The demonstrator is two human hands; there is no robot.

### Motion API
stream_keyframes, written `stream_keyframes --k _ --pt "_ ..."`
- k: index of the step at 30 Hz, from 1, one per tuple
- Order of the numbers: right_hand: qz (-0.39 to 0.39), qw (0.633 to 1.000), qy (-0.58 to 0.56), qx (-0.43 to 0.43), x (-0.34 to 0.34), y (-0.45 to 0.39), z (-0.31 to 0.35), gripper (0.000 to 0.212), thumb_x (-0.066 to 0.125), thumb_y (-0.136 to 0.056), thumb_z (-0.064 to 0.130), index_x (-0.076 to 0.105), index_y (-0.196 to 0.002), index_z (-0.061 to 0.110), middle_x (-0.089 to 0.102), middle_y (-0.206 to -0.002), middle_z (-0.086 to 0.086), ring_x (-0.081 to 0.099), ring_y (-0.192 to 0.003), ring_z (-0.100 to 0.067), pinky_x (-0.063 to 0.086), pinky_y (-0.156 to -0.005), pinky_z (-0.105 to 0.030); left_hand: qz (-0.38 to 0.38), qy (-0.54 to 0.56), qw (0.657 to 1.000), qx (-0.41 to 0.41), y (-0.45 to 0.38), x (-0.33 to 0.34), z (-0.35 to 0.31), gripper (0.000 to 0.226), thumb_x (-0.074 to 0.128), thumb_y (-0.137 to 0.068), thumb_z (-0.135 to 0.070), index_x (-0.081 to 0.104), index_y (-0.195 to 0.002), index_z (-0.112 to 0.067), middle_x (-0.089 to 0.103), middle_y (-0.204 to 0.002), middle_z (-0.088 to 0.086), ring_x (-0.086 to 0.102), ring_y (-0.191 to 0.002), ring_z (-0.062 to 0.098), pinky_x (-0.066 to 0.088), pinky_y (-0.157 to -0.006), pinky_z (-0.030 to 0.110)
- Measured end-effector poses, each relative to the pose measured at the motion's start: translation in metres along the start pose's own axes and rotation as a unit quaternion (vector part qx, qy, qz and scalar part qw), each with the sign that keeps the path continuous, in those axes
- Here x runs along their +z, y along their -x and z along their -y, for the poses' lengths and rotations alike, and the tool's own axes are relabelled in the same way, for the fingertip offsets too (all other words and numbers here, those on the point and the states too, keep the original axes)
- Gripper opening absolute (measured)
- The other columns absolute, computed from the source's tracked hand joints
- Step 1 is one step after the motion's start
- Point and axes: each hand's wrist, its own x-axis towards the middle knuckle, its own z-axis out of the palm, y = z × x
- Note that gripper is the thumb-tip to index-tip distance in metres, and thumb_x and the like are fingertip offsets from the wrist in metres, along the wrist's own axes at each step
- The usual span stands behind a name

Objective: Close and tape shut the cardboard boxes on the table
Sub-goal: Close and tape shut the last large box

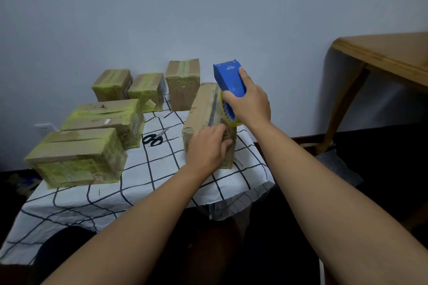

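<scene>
Six boxes on the table (pixel 148 183), one head view only. Five already wrapped in yellowish tape: two large ones at left (pixel 76 157) (pixel 104 118), three smaller along the wall (pixel 111 84) (pixel 146 90) (pixel 183 83). The sixth, the working box (pixel 206 120), sits at the right side of the checked cloth, flaps down, centre seam (pixel 214 109) still showing dark along most of its length.

Left hand (pixel 206 148): fingers curled over the near top edge of the working box, apparently pressing the tape end down onto the near face. Can't tell whether it pinches the tape or just pins it flat.

Right hand (pixel 247 104): wrapped around the blue tape dispenser (pixel 229 81), roll of tape (pixel 228 113) under the palm, held just above the near right part of the box top.

Key geometry: box long axis runs away from the person toward the wall, angled slightly right to left. Seam follows that axis. Dispenser is at the near end, a little right of the seam, so my read is the next pull goes away from the body along the seam to the far edge, left hand anchoring. Right hand is the nearer one to the seam run; left is at the start point.

Risk: dispenser starting off-centre could lay tape beside the seam.

Scissors (pixel 154 137) lie on the cloth between the box groups, untouched.
</scene>
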Motion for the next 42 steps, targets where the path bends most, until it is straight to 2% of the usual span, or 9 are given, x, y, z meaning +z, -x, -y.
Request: stream_keyframes --k 11,16,19,22,29,34,37,39,42 --pt "0.002 1.000 -0.002 -0.003 -0.001 0.001 0.000 0.076 0.061 -0.085 0.046 0.027 -0.153 0.042 0.054 -0.111 -0.002 0.053 -0.097 -0.021 0.047 -0.076 -0.034 -0.009 -0.011 0.999 0.041 -0.002 0.001 0.007 0.014 0.058 -0.091 -0.023 0.051 -0.082 -0.016 0.060 -0.074 0.001 0.054 -0.068 0.027 0.044 -0.059 0.040" --pt "0.002 1.000 0.001 -0.002 -0.002 0.002 0.001 0.076 0.061 -0.086 0.046 0.027 -0.153 0.042 0.053 -0.110 -0.002 0.052 -0.094 -0.019 0.044 -0.073 -0.033 -0.031 -0.028 0.998 0.056 0.000 0.003 0.003 0.013 0.058 -0.089 -0.017 0.052 -0.077 -0.013 0.058 -0.067 0.005 0.052 -0.061 0.030 0.038 -0.053 0.037" --pt "0.005 1.000 -0.007 0.001 -0.003 0.002 0.001 0.076 0.061 -0.086 0.046 0.026 -0.154 0.042 0.053 -0.109 -0.001 0.052 -0.095 -0.019 0.044 -0.073 -0.033 -0.037 -0.024 0.996 0.078 0.006 0.005 0.008 0.008 0.054 -0.088 -0.014 0.061 -0.088 -0.008 0.067 -0.085 0.007 0.059 -0.075 0.032 0.035 -0.063 0.034" --pt "0.005 1.000 -0.014 0.005 -0.005 0.001 0.000 0.076 0.061 -0.085 0.046 0.027 -0.153 0.042 0.054 -0.110 -0.002 0.053 -0.097 -0.020 0.048 -0.077 -0.035 -0.070 -0.036 0.988 0.130 0.017 0.009 0.012 0.021 0.055 -0.090 -0.009 0.068 -0.105 -0.003 0.068 -0.111 0.013 0.061 -0.095 0.031 0.047 -0.079 0.039" --pt "0.004 1.000 -0.015 0.001 -0.002 -0.001 -0.002 0.077 0.061 -0.085 0.047 0.027 -0.153 0.042 0.054 -0.111 -0.001 0.053 -0.097 -0.019 0.044 -0.075 -0.033 -0.096 -0.072 0.977 0.175 0.029 0.019 0.027 0.036 0.075 -0.082 -0.001 0.069 -0.118 -0.001 0.068 -0.119 0.017 0.065 -0.110 0.033 0.049 -0.101 0.046" --pt "-0.002 1.000 -0.013 -0.001 0.000 -0.001 -0.003 0.077 0.061 -0.085 0.048 0.026 -0.153 0.042 0.054 -0.110 -0.001 0.054 -0.096 -0.019 0.044 -0.074 -0.033 -0.041 -0.106 0.973 0.203 0.035 0.022 0.033 0.039 0.058 -0.090 -0.010 0.062 -0.126 0.003 0.056 -0.135 0.023 0.051 -0.128 0.038 0.040 -0.109 0.052" --pt "-0.001 1.000 -0.010 -0.007 0.000 0.000 -0.003 0.077 0.061 -0.086 0.049 0.026 -0.154 0.042 0.054 -0.111 -0.001 0.054 -0.097 -0.020 0.044 -0.074 -0.033 0.006 -0.182 0.964 0.194 0.046 0.026 0.031 0.054 0.059 -0.087 -0.013 0.051 -0.137 0.004 0.041 -0.149 0.025 0.035 -0.141 0.039 0.029 -0.116 0.051" --pt "-0.001 1.000 -0.011 -0.009 -0.001 0.001 -0.003 0.077 0.062 -0.086 0.048 0.026 -0.154 0.041 0.054 -0.111 -0.002 0.053 -0.096 -0.019 0.043 -0.074 -0.032 0.019 -0.197 0.963 0.184 0.050 0.024 0.029 0.060 0.056 -0.085 -0.019 0.048 -0.140 0.002 0.038 -0.152 0.023 0.032 -0.143 0.037 0.025 -0.118 0.048" --pt "0.003 1.000 -0.012 -0.002 -0.002 0.001 -0.002 0.077 0.062 -0.086 0.047 0.026 -0.154 0.042 0.053 -0.111 -0.001 0.052 -0.095 -0.019 0.041 -0.073 -0.032 -0.034 -0.131 0.978 0.157 0.039 0.013 0.018 0.043 0.053 -0.083 -0.022 0.063 -0.122 -0.007 0.059 -0.133 0.011 0.055 -0.125 0.027 0.034 -0.102 0.040"
